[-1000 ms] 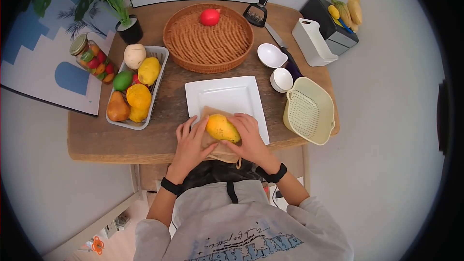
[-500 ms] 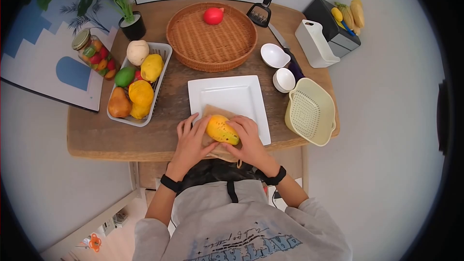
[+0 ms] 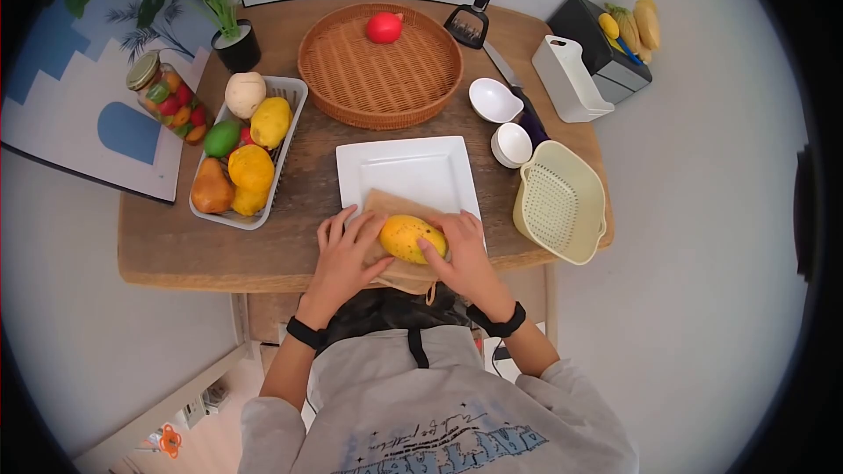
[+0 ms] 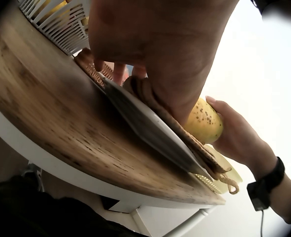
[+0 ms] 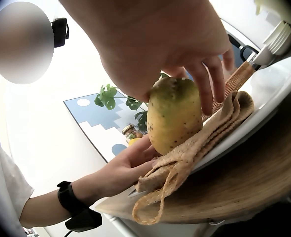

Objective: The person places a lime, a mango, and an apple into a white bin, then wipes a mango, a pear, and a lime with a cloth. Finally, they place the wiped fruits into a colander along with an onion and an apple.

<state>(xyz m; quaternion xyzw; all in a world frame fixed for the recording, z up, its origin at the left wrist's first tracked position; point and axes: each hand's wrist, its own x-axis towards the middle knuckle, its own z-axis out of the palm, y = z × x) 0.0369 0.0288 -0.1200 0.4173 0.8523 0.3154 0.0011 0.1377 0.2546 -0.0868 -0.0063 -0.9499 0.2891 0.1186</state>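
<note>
A speckled yellow mango (image 3: 413,239), greenish at one end in the right wrist view, lies on a folded tan cloth (image 3: 408,276) with a hanging loop. The cloth overlaps the near part of a square white plate (image 3: 408,154). My right hand (image 3: 464,256) grips the mango's right end, thumb across its top and fingers behind. Round the left end, my left hand (image 3: 345,250) holds it between fingertips and thumb, the thumb low by the cloth. In the left wrist view the left hand hides part of the mango (image 4: 204,121).
Left stands a grey basket (image 3: 294,110) of fruit, beside a jar (image 3: 167,101) and a potted plant (image 3: 237,48). A round wicker tray (image 3: 378,79) with a red fruit (image 3: 384,28) is behind the plate. White bowls (image 3: 494,101), a knife (image 3: 502,64) and a cream colander (image 3: 562,202) are right.
The mango has turned under my hands and lies more level, slightly to the right. My right thumb has moved from the mango's near side onto its top. The left hand has barely moved.
</note>
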